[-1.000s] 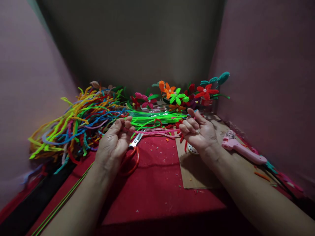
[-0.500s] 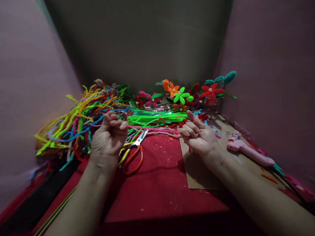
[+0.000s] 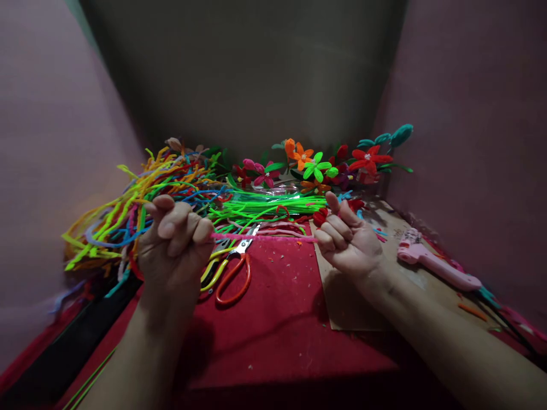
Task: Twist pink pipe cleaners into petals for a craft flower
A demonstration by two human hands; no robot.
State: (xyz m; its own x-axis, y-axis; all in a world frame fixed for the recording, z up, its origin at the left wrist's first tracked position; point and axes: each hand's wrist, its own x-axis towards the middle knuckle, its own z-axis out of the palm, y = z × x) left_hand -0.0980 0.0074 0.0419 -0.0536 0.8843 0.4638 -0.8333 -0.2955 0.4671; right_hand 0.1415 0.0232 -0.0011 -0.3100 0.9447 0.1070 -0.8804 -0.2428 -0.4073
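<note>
A bright pink pipe cleaner (image 3: 265, 238) stretches straight between my two hands above the red cloth. Its left end is in my left hand (image 3: 175, 239), whose fingers are curled closed. At the other end, my right hand (image 3: 348, 236) grips it with the lower fingers folded in, thumb and forefinger pointing up. Below and behind the pipe cleaner lie orange-handled scissors (image 3: 234, 279), beside yellow-handled pliers (image 3: 213, 270) partly hidden by my left hand.
Loose coloured pipe cleaners (image 3: 115, 216) heap up at the left; green ones (image 3: 273, 204) lie across the middle. Pipe-cleaner flowers (image 3: 316, 166) stand at the back. A pink glue gun (image 3: 436, 263) rests on cardboard (image 3: 354, 307) at the right. Walls close in both sides.
My left hand has turned and shifted slightly left and toward me. The pink pipe cleaner now shows as a taut line between the hands, lower than before. My right hand has hardly moved.
</note>
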